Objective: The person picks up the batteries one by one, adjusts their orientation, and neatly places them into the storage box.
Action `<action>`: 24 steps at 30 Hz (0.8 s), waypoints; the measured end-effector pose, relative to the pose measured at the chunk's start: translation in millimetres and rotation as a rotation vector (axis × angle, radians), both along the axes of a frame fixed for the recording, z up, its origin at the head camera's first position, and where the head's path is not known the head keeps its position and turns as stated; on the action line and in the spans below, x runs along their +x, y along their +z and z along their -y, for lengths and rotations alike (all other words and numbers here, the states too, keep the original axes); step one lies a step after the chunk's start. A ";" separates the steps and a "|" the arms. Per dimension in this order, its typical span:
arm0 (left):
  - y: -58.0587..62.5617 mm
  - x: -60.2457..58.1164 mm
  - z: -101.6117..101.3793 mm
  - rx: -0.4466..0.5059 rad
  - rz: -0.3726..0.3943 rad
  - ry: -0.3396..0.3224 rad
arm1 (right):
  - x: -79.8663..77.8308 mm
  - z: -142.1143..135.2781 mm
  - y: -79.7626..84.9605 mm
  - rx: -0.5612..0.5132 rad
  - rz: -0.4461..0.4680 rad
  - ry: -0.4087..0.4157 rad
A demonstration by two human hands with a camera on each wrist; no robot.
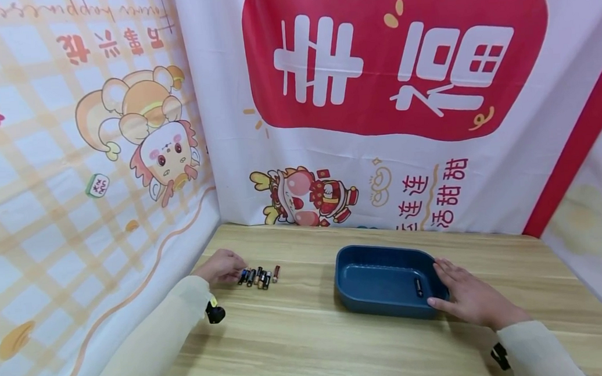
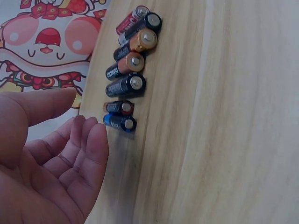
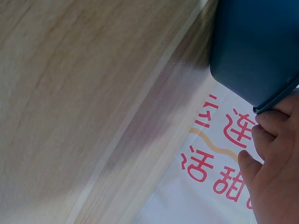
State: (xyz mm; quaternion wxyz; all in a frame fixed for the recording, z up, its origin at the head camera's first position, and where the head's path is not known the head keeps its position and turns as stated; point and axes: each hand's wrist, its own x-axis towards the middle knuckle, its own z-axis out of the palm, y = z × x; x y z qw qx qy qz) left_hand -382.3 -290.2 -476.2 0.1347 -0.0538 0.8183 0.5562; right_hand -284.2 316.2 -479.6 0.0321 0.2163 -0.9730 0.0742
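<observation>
On the left of the wooden table, my left hand (image 1: 224, 267) is beside a row of several batteries (image 1: 259, 277). The left wrist view shows its thumb and fingers apart, holding nothing. Its fingertips are close to a blue-and-black battery (image 2: 120, 122) at the near end of the row; a red battery (image 2: 132, 20) lies at the other end. My right hand (image 1: 468, 296) rests against the right end of a dark blue plastic bin (image 1: 388, 309), fingers and thumb on its rim. Inside the bin lies one dark battery (image 1: 418, 287).
The wooden table (image 1: 290, 340) meets a white printed cloth (image 1: 228, 158) at the back. Another cloth with an orange check (image 1: 28, 189) hangs along the left side. Bare tabletop lies between the batteries and the bin.
</observation>
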 end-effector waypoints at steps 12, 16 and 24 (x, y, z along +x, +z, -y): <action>-5.7 3.6 4.3 -0.017 0.043 0.038 | 3.8 2.0 2.5 0.000 -0.014 0.011; -6.5 2.7 2.0 -0.050 0.035 0.045 | 3.1 1.9 2.3 0.002 -0.007 0.006; -11.7 -3.1 -1.1 -0.144 -0.002 0.059 | 0.1 0.7 0.3 0.015 0.005 -0.009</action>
